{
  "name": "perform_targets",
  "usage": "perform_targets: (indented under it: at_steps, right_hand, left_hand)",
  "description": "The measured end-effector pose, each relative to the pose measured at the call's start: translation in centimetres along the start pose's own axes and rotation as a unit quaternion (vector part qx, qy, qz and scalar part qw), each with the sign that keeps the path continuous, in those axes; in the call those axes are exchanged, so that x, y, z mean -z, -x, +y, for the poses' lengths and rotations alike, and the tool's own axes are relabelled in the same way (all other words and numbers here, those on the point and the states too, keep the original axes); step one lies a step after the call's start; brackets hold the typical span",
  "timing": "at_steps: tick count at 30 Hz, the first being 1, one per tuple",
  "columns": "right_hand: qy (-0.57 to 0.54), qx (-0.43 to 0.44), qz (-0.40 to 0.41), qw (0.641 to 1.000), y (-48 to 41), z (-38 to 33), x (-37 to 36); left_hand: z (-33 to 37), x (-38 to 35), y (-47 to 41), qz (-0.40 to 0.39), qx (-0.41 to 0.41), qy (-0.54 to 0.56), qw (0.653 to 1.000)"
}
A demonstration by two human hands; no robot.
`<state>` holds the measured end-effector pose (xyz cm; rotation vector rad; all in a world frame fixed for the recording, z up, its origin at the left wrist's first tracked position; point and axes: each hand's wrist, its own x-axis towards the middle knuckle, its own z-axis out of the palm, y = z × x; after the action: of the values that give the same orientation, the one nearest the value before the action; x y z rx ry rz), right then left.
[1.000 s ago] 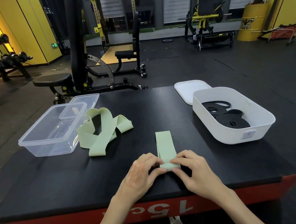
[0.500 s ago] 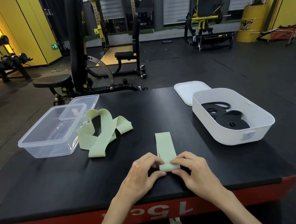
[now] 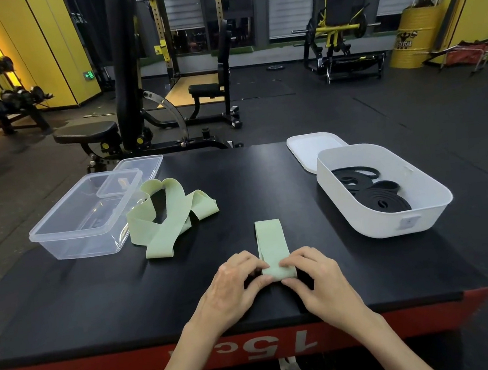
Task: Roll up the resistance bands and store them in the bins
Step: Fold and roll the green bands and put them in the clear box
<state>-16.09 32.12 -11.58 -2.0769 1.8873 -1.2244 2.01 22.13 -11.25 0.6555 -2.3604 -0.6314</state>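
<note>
Hands, both engaged: left hand [image 3: 235,282] and right hand [image 3: 315,276] meet at the near end of the green band [image 3: 271,239]. Each has its fingers curled and pinches the started fold from its own side. Neither holds anything else.

Item 1, green band: lies flat on the bench [image 3: 99,305], running lengthwise away from me. It is left of the white bin [image 3: 391,223], nearer to me than the bin's front wall, and apart from it. I judge it light, soft and limp, a doubled flat loop with some stretch, grippy rather than slick. I expect the fold would spring open if released. I would take hold at the rolled end, thumbs behind and fingertips on top, with the edges kept square.

Item 2, loose green bands [image 3: 168,220]: a tangled heap well left of the white bin, against or just beside the clear bin [image 3: 71,248]. I cannot tell how many there are.

Item 3, black bands [image 3: 379,197]: coiled, inside the white bin.

Item 4, lids: white lid [image 3: 308,148] just behind the white bin. Clear lid [image 3: 141,168] far to its left, at the clear bin's far end.
</note>
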Motion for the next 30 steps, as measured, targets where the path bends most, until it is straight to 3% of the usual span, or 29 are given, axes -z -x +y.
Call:
perform_targets:
  at_steps: [30]
  right_hand:
    - [0.006,-0.015,-0.007,1.000,-0.32,0.28,-0.04]
  left_hand:
    - [0.00,-0.27,0.00,0.003,0.016,-0.022,1.000]
